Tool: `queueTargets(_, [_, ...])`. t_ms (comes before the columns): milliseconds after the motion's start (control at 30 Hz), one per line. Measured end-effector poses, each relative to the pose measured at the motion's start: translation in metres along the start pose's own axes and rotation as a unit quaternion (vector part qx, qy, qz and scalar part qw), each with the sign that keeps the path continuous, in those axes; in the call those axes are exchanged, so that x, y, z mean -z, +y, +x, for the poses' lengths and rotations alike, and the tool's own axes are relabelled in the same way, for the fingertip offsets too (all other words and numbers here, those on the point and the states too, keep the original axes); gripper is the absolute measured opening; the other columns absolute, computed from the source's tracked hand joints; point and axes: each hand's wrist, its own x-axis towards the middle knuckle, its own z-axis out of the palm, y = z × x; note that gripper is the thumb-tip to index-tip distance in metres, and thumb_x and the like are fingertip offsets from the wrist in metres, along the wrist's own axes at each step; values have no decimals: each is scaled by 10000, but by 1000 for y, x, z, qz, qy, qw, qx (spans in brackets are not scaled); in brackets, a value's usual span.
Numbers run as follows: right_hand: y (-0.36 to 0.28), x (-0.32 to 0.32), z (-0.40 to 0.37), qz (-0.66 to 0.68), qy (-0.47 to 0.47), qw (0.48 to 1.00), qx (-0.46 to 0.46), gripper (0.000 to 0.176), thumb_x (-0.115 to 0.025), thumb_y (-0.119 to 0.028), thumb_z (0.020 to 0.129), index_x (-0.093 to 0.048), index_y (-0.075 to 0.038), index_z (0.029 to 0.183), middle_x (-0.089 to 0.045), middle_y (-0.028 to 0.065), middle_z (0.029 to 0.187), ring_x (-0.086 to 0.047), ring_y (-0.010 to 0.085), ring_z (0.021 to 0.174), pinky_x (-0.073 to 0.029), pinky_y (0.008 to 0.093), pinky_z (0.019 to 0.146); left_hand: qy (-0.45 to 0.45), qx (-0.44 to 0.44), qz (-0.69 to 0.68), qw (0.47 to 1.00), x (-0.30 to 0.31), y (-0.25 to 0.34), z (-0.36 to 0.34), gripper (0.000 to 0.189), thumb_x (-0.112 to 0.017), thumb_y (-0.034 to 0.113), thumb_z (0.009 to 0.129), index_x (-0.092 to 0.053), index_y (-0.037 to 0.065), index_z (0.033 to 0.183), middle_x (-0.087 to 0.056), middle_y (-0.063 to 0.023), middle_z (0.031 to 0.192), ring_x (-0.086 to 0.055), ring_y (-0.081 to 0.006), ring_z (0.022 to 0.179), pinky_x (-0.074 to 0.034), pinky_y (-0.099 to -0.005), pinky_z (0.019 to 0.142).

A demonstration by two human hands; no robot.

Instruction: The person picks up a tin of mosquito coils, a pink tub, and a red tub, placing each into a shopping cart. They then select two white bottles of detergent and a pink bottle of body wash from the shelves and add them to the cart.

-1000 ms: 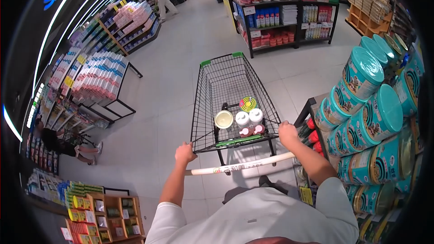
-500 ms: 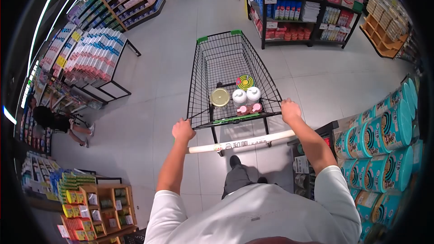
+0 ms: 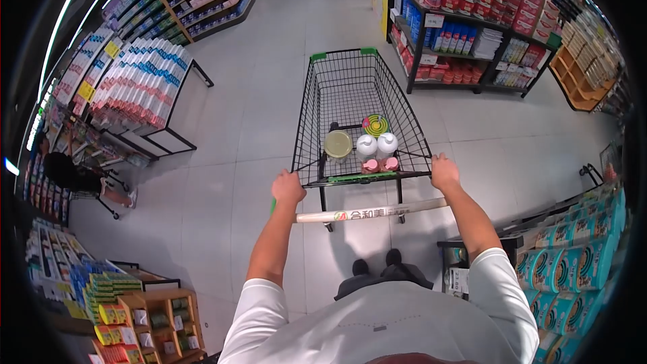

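Observation:
A black wire shopping cart (image 3: pixel 317 98) with green corner pieces stands in front of me. My left hand (image 3: pixel 288 187) is closed around the left side of its frame, just ahead of the pale handle bar (image 3: pixel 418 208). On the opposite side, my right hand (image 3: pixel 445 172) is closed around the frame in the same way. Near the basket's rear sit a round tub with a yellowish lid (image 3: pixel 337 143), a round green-and-yellow patterned item (image 3: pixel 375 125), two white-topped bottles (image 3: pixel 366 144) and two pink-topped bottles (image 3: pixel 391 164). The bottles' lower parts are partly hidden.
A black shelf of red packages (image 3: pixel 465 0) stands ahead on the right. Teal tubs (image 3: pixel 573 266) are stacked at my near right. Boxed goods (image 3: pixel 145 77) line the left, where another person (image 3: pixel 67 172) is beside a cart. A wooden rack (image 3: pixel 165 320) stands at the lower left.
The shelves and teal tubs have slid back towards me as I and the cart moved forward. The cart sits slightly further right in view. Both my shoes now show; both hands keep their hold.

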Motion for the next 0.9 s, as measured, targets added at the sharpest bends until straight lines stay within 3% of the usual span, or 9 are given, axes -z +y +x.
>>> queueTargets(433, [-30,43,176,38,42,998,19,338,-693,-60,755,-580,-25,1072,-571,178,1103,-665,317,961,-570,405,800,21,-17,28,999,57,-1,176,362,-739,218,718,-677,112,1058,-592,-129,1125,-604,-309,1083,-539,-396,885])
queueTargets(633, [-41,61,271,34,68,997,-1,279,-664,-95,810,-619,-35,1078,-601,153,1062,-681,274,940,-573,356,767,16,11,6,1000,88,8,258,359,-719,213,728,-675,116,1071,-596,-121,1129,-607,-302,1078,-528,-408,903])
queueTargets(900, [-56,89,388,18,58,998,9,250,-628,-89,845,-627,-31,1089,-609,160,1080,-683,275,947,-575,366,786,35,2,22,999,112,11,377,347,-709,221,713,-671,114,1042,-591,-133,1109,-618,-317,1031,-541,-419,848])
